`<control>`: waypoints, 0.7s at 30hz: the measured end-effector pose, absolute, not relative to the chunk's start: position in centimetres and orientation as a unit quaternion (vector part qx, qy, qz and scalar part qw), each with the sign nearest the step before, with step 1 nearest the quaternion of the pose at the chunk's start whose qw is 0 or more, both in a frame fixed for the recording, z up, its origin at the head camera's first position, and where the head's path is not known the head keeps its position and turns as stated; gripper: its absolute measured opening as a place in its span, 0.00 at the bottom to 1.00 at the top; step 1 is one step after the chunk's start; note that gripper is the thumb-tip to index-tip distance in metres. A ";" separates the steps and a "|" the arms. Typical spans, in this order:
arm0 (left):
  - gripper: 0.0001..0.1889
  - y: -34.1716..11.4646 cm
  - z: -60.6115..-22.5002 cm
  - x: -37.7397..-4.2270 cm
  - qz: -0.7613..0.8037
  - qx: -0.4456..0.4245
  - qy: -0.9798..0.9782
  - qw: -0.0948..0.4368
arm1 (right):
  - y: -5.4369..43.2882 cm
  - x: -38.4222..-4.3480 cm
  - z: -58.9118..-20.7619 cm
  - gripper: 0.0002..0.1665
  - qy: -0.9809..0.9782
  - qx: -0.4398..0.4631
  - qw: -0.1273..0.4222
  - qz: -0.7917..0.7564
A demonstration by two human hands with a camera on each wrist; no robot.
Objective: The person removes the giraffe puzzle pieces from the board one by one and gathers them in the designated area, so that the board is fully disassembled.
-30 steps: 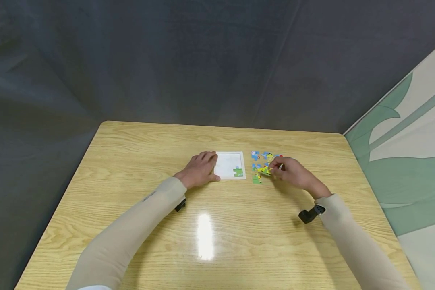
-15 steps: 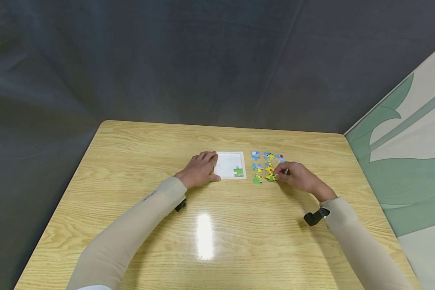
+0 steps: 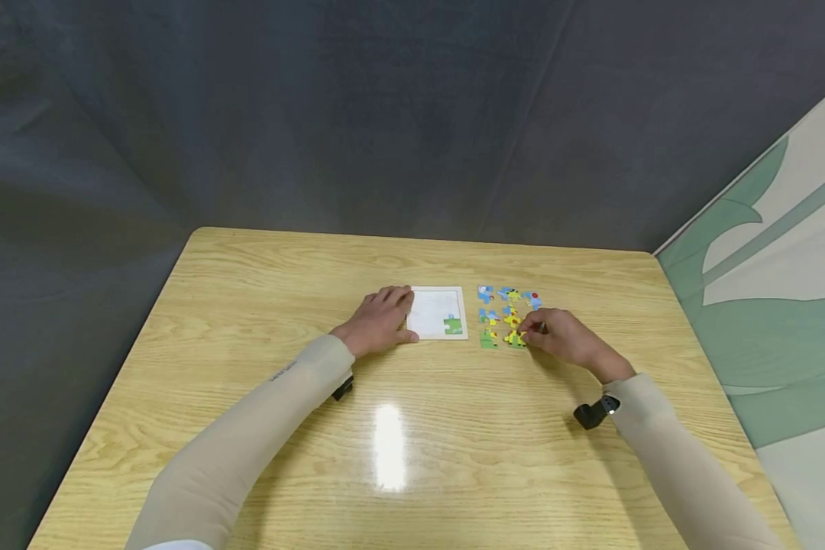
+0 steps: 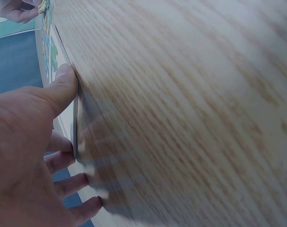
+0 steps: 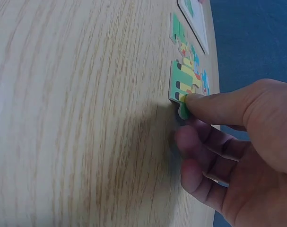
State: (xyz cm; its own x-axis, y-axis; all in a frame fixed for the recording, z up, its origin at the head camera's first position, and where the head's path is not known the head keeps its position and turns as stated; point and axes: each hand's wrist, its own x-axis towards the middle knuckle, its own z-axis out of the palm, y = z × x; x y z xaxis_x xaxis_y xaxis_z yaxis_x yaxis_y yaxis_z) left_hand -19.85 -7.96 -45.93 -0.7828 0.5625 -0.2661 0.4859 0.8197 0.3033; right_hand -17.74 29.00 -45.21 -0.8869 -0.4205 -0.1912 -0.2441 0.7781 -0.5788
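Observation:
My left hand [image 3: 378, 321] rests at the left end of a white puzzle tray [image 3: 435, 312], its fingers spread. In the left wrist view the thumb [image 4: 64, 87] lies on the tray's near edge, while other fingertips touch the tabletop beside it. One green puzzle piece [image 3: 453, 326] sits in the tray's near right corner. My right hand [image 3: 562, 336] pinches a green and yellow puzzle piece [image 5: 181, 78] by its right end, thumb on top. That piece lies at the near side of the loose group; the index fingertip is partly hidden beneath it.
Several blue, yellow and green puzzle pieces [image 3: 488, 316] lie in loose rows to the right of the tray. A wooden table [image 3: 282, 275] carries everything. Behind it hangs a dark curtain [image 3: 385, 114], and a patterned panel [image 3: 770, 305] stands on the right.
My right hand has moved right and slightly toward me, setting the green and yellow piece beside the other near-row piece. Over the last half second it barely moves. My left hand stays put.

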 end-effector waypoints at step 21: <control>0.46 -7.9 -45.7 -19.8 0.109 0.277 0.938 0.175 | 28.7 -17.8 -45.6 0.06 0.942 -0.168 0.147 -0.250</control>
